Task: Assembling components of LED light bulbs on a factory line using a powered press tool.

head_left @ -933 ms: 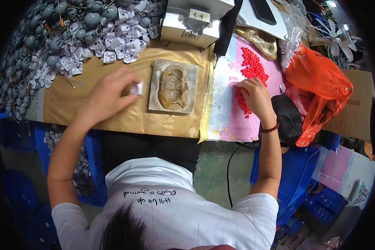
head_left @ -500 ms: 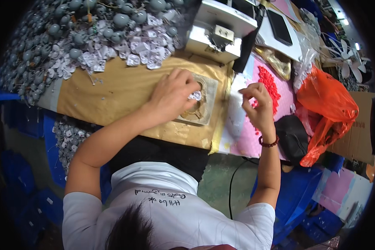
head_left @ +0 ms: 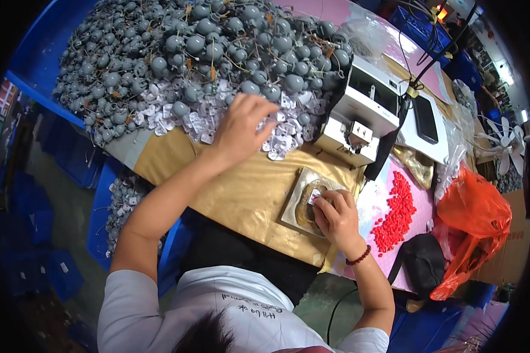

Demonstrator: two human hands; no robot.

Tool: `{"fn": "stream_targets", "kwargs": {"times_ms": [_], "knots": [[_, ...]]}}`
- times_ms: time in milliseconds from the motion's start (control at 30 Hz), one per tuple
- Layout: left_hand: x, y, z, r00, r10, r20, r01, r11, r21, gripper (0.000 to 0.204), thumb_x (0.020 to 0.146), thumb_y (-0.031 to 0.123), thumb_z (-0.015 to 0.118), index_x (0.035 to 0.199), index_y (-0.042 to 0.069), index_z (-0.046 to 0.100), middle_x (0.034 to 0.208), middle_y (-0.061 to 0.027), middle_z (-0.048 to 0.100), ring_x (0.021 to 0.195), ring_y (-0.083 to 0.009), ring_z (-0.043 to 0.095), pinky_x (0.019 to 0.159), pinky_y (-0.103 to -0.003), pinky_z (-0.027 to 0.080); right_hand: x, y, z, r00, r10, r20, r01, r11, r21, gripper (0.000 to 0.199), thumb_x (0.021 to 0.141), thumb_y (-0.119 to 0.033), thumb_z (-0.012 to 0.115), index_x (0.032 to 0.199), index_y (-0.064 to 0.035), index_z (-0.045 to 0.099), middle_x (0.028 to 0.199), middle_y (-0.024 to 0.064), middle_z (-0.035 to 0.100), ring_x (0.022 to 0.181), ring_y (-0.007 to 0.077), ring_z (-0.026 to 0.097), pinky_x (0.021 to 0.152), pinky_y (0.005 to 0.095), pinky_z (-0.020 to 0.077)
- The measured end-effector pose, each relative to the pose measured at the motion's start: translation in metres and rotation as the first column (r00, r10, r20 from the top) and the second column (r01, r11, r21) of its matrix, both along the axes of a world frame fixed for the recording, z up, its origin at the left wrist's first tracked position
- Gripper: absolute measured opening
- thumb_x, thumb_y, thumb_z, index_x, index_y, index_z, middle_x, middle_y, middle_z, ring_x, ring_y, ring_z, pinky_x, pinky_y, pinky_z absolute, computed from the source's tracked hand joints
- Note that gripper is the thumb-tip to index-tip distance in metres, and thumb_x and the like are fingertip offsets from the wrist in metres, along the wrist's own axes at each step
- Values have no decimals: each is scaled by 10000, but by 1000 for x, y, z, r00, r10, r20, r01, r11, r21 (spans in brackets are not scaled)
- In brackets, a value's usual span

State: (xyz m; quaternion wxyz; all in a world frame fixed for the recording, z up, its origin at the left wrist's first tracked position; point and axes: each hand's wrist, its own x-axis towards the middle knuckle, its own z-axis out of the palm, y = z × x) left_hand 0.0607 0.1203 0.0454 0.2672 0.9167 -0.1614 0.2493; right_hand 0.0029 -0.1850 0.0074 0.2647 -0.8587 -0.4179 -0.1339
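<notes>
My left hand (head_left: 241, 129) hovers over the near edge of a heap of white translucent plastic pieces (head_left: 203, 123), its fingers stretched out and the thumb apart. No piece shows in its grasp. A flat square block (head_left: 292, 209) with a round hollow lies on the brown-covered table to its right. In the hollow sits one white plastic piece (head_left: 314, 196). My right hand (head_left: 337, 220) bends over the block with its fingertips pinched at that piece. Whatever they hold is hidden. Small red pieces (head_left: 399, 206) lie spread on a pink sheet right of this hand.
Behind the white pieces rises a large heap of grey round parts with wires (head_left: 218, 50). A white box-like device (head_left: 359, 115) stands behind the block. At the right are a phone (head_left: 425, 119), a black pouch (head_left: 423, 263) and an orange plastic bag (head_left: 474, 206).
My left hand has left the block and moved up to the white pieces. My right hand has come from beside the red pieces to the block. The whole view has shifted.
</notes>
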Motion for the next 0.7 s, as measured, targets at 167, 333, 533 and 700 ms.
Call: {"fn": "stream_targets", "kwargs": {"times_ms": [167,333,533,700], "knots": [[53,27,44,955,135,265,-153,987,47,190,825,76,684,1015,82,689,1075,-86,619,1066,-295,536,923,-397,458,-1,1,-5,999,-31,-42,32,999,9,251,738,1,754,964,-57,660,970,101,622,888,296,586,755,402,502],[108,45,64,941,88,328,-188,939,288,203,821,52,685,1000,144,699,1072,-42,623,1092,-289,522,928,-387,468,-1,-2,-2,980,-48,-195,73,989,125,323,767,5,755,1064,-28,634,1028,136,610,893,309,598,759,383,513],[107,39,98,931,-26,365,0,997,72,103,905,83,644,1003,65,668,1012,-34,688,1039,-207,601,904,-338,494,5,-26,12,940,-141,-310,241,919,313,297,837,27,697,1124,2,624,1080,152,619,871,239,622,723,310,509],[57,-9,127,958,-288,-2,276,916,-290,106,958,84,602,1043,29,635,960,-44,700,954,-122,654,872,-273,507,16,-29,36,954,-148,-260,255,857,448,238,853,51,663,1087,12,642,1050,141,633,859,199,603,728,290,489]]}}
